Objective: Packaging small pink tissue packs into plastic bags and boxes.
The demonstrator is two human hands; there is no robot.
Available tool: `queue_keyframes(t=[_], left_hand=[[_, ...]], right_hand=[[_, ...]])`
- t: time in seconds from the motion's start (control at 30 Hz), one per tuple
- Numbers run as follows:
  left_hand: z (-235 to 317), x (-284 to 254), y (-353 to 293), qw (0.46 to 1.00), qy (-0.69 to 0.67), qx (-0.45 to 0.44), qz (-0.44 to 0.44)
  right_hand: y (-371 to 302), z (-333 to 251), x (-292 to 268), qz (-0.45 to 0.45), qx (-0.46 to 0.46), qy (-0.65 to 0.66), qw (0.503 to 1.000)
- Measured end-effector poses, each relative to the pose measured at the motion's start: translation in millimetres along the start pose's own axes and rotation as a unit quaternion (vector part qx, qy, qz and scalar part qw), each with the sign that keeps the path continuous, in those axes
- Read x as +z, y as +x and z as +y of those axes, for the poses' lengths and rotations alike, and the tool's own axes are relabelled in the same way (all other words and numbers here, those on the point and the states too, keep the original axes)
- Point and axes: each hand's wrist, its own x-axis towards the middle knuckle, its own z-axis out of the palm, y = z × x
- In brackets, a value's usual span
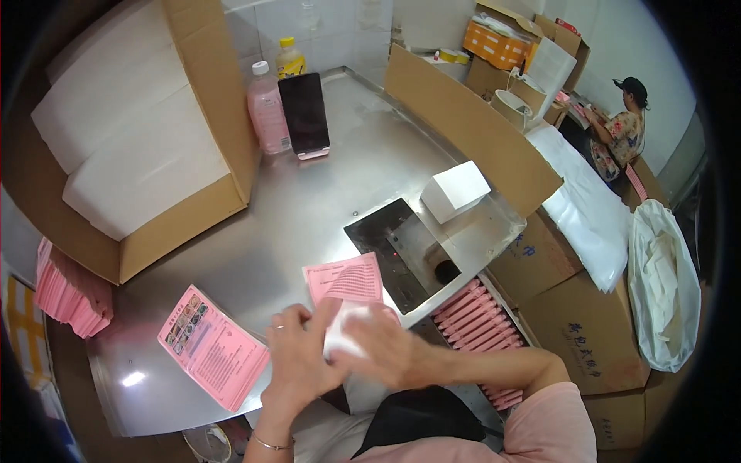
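White piece [336, 339]: between the two hands at the near edge of the table, set on the near part of a pink sheet; blur hides its exact folds
Pink sheet [346, 276]: printed, its far end lying flat just beyond the fingers, toward the dark cutout [378, 231] in the steel table [309, 204]; its near part is covered by the hands
Left hand [297, 347]: fingers bent and part closed, apparently pinching the left side of the white piece, with a ring and a bracelet showing
Right hand [390, 347]: over the right side of the white piece, fingers curled and badly blurred; whether it grips or only presses, I cannot tell
Printed stack [214, 351]: pink sheets lying slantwise to the left of the left hand, untouched
Carton [185, 212]: tipped open at the left, with white bundles [143, 181] inside
Pink packs [478, 328]: lined up in rows below the table's right edge, near the right forearm
Step in hand: seems to be folding or wrapping the pink sheet about the white piece
Next move: likely calls for left fingers holding the layers square while the right presses the fold down, lightly enough not to crease the paper
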Motion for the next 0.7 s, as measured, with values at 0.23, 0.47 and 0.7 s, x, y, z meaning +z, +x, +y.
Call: queue_keyframes(t=[0.23, 0.47, 0.7], left_hand=[[27, -4, 1, 0.995, -0.101, 0.020, 0.002], [35, -18, -64, 0.929, -0.369, 0.023, 0.003], [36, -4, -101, 0.876, -0.462, -0.044, 0.128]], right_hand=[[13, 94, 37, -0.113, 0.215, -0.076, 0.967], [4, 101, -5, -0.299, 0.412, -0.103, 0.855], [9, 96, -55, 0.113, 0.270, -0.059, 0.954]])
